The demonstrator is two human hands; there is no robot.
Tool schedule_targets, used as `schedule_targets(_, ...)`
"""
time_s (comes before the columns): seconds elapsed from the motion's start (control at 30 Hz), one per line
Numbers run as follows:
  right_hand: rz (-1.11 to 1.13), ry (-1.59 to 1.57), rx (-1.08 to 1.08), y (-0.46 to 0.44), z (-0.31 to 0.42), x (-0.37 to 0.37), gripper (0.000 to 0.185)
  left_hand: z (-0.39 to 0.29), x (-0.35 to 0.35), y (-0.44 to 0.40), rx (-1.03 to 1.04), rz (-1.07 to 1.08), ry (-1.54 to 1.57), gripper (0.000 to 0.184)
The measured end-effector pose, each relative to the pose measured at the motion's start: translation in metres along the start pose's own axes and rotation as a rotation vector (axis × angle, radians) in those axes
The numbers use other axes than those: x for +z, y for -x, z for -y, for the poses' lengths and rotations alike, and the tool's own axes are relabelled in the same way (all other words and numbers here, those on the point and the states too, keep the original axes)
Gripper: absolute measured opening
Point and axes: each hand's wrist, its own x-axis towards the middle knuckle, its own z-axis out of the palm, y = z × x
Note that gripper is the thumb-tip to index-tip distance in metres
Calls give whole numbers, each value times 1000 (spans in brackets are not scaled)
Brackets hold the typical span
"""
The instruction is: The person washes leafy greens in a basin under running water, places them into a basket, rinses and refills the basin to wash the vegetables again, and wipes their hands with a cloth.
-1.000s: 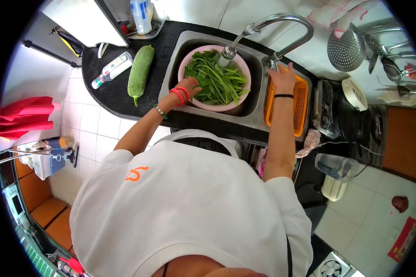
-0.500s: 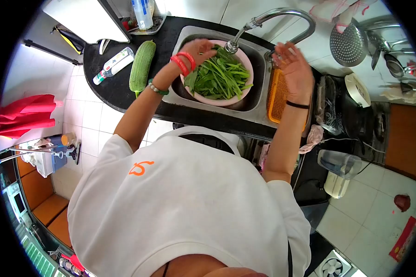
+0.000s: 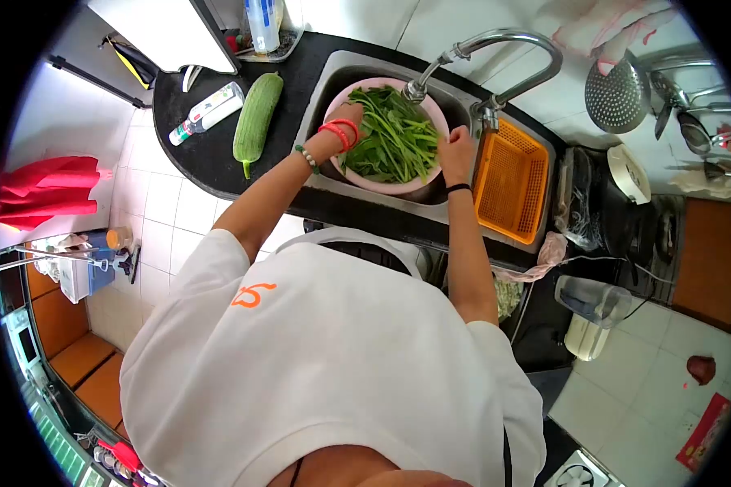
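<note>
A pink basin (image 3: 414, 188) full of leafy green stalks (image 3: 398, 138) sits in the steel sink (image 3: 321, 81). My left hand (image 3: 349, 118), with red and green bracelets at the wrist, reaches over the basin's left side onto the greens. Its fingertips are hidden, so its grip cannot be told. At the opposite rim my right hand (image 3: 456, 154) is closed, fingers drawn together on the basin's edge. Above the greens hangs the end of a curved chrome faucet (image 3: 536, 77).
An orange plastic basket (image 3: 510, 183) lies right of the basin. On the black counter (image 3: 179, 166) at left are a long green gourd (image 3: 257, 118) and a white bottle (image 3: 207, 112) on its side. A skimmer (image 3: 617, 97) and other utensils hang at right.
Both hands have come down from above the sink to the basin's sides. My right hand has moved left, away from the faucet base and orange basket, and its fingers have closed.
</note>
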Motion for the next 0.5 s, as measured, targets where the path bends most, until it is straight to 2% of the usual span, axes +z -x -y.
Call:
schedule_targets(0.03,-93,-73,1,-7,10,-13,18,-2,-6,-1,-34,44,-82,35)
schedule_targets(0.07,-93,-73,-1,-6,12,-12,18,-3,-8,2,-70,101,-163,28)
schedule_targets(0.1,-85,-92,-97,-4,15,-7,14,6,7,-9,-64,85,-200,20)
schedule_targets(0.13,-80,-112,-194,-1,15,0,10,3,3,-3,-62,83,-202,20)
schedule_targets(0.17,43,23,-184,0,5,18,6,-2,7,10,25,267,-400,21)
schedule_targets(0.2,43,22,-184,11,-14,43,6,-5,6,19,105,440,-596,22)
schedule_targets(0.27,-70,264,-218,23,-39,74,3,-1,41,13,269,405,-743,21)
schedule_targets(0.3,-105,342,-232,26,-40,80,3,4,57,4,306,472,-714,21)
schedule_targets(0.37,310,462,-108,35,-32,67,6,10,81,-8,347,544,-678,20)
schedule_targets(0.4,310,462,-108,35,-25,68,6,16,88,-11,403,573,-705,20)
schedule_targets(0.47,568,662,-234,43,-17,71,8,30,121,-13,503,602,-740,20)
schedule_targets(0.5,608,623,-238,45,-15,87,10,64,143,-8,598,330,-643,16)
